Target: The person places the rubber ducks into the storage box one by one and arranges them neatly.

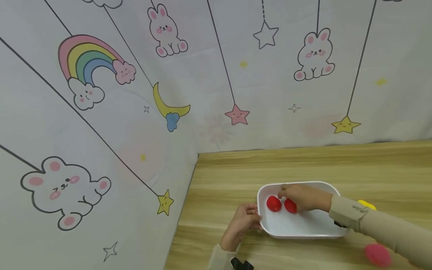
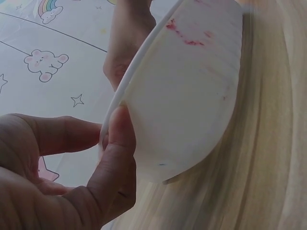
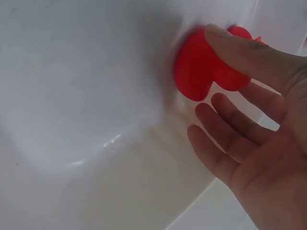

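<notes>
White cloth printed with rabbits, stars and a rainbow (image 1: 202,75) hangs behind a pale wood-grain tabletop (image 1: 229,176), on which stands a white, round-cornered plastic tray (image 1: 283,227). Inside, toward its left end, a glossy red rounded piece (image 1: 273,203) sits just beside a second red rounded piece (image 1: 289,206), partly covered by the right hand (image 1: 305,197). That hand's thumb lies across the second red piece and the index finger passes behind it, which reads as a pinch, though the index tip is hidden; the other fingers spread loosely. The left hand (image 1: 241,223) pinches the tray's left end at the rim.

With the two pieces so close, a sideways nudge from the right fingertips could set the neighbour rolling. A thumb slipping off the smooth, curved surface could drop the grip, and a tug by the left hand could slide or tip the tray. The beige right sleeve (image 1: 388,228) passes close to a yellow object (image 1: 367,204) and a blurred pink object (image 1: 378,255), so a low elbow might brush either.

Raised walls bound the tray on every side; its near floor offers more room than the cramped left end. Wood separates the tray from the cloth.
</notes>
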{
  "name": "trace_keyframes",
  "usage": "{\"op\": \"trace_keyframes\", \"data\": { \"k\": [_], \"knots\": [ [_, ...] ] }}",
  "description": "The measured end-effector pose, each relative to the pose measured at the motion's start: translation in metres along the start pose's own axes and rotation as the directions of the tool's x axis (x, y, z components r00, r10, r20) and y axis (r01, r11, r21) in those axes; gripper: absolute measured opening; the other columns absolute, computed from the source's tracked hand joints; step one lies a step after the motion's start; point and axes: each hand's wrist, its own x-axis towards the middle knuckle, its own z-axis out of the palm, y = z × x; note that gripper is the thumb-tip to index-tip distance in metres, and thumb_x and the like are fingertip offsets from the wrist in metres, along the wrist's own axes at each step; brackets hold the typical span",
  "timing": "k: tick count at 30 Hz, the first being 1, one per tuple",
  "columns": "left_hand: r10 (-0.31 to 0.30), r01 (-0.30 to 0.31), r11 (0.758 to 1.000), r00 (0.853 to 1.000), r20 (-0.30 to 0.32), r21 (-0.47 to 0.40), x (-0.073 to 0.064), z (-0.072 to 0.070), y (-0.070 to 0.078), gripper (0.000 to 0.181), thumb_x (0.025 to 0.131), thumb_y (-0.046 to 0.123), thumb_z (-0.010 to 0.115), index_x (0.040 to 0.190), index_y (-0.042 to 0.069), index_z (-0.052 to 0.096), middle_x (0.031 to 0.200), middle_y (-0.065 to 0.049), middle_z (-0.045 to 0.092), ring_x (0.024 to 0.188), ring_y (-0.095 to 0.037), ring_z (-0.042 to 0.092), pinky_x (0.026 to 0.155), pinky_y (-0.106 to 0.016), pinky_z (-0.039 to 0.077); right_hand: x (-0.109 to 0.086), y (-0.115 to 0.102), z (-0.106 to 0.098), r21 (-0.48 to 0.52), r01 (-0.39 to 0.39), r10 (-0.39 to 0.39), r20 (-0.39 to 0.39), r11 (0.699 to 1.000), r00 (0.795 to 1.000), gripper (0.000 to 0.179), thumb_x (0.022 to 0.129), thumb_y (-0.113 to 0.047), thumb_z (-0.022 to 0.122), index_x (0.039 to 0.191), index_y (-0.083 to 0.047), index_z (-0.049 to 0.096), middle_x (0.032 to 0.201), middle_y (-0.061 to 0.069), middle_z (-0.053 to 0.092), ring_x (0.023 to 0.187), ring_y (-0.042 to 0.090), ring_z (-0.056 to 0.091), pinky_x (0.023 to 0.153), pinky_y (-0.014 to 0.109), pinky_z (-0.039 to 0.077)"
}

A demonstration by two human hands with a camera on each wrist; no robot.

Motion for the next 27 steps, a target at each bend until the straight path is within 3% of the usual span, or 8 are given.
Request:
{"op": "trace_keyframes", "data": {
  "k": [4, 9, 15, 27],
  "knots": [
    [0.001, -0.001, 1.000, 1.000, 0.009, 0.004, 0.000, -0.001, -0.001, 0.034, 0.080, -0.015, 0.059, 0.113, -0.020, 0.055, 0.080, -0.006, 0.057, 0.054, -0.012, 0.058, 0.049, -0.019, 0.057, -0.006, -0.003, -0.012, 0.043, -0.041, 0.041, 0.019, 0.998, 0.999, 0.057, 0.064, 0.003, 0.090, 0.117, -0.003, 0.068, 0.108, 0.006, 0.062, 0.096, 0.024, 0.061, 0.082, 0.042, 0.062],
    [-0.003, 0.003, 1.000, 1.000, 0.014, 0.014, -0.001, -0.003, -0.003, 0.034, 0.080, -0.015, 0.058, 0.114, -0.020, 0.055, 0.081, -0.009, 0.059, 0.055, -0.012, 0.059, 0.050, -0.021, 0.058, -0.019, -0.003, -0.031, 0.216, -0.131, 0.124, 0.045, 0.968, 0.991, 0.059, 0.068, 0.004, 0.088, 0.123, 0.000, 0.067, 0.118, 0.012, 0.067, 0.109, 0.034, 0.062, 0.089, 0.049, 0.060],
    [-0.002, 0.001, 1.000, 1.000, 0.030, 0.010, 0.000, -0.005, -0.004, 0.037, 0.080, -0.015, 0.058, 0.116, -0.022, 0.054, 0.080, -0.006, 0.058, 0.055, -0.012, 0.059, 0.049, -0.020, 0.057, -0.044, 0.003, -0.048, 0.360, -0.121, 0.132, -0.006, 0.925, 0.991, 0.056, 0.071, 0.001, 0.086, 0.124, 0.003, 0.067, 0.121, 0.016, 0.068, 0.113, 0.040, 0.062, 0.091, 0.056, 0.058],
    [-0.002, 0.002, 1.000, 0.999, 0.048, -0.001, -0.001, -0.006, -0.006, 0.040, 0.081, -0.012, 0.059, 0.119, -0.021, 0.052, 0.082, -0.004, 0.056, 0.062, -0.012, 0.059, 0.054, -0.022, 0.060, -0.106, 0.026, -0.066, 0.495, -0.150, 0.231, -0.106, 0.856, 0.967, 0.059, 0.080, -0.012, 0.083, 0.132, 0.006, 0.061, 0.130, 0.025, 0.063, 0.121, 0.051, 0.056, 0.094, 0.053, 0.057]
  ]
}}
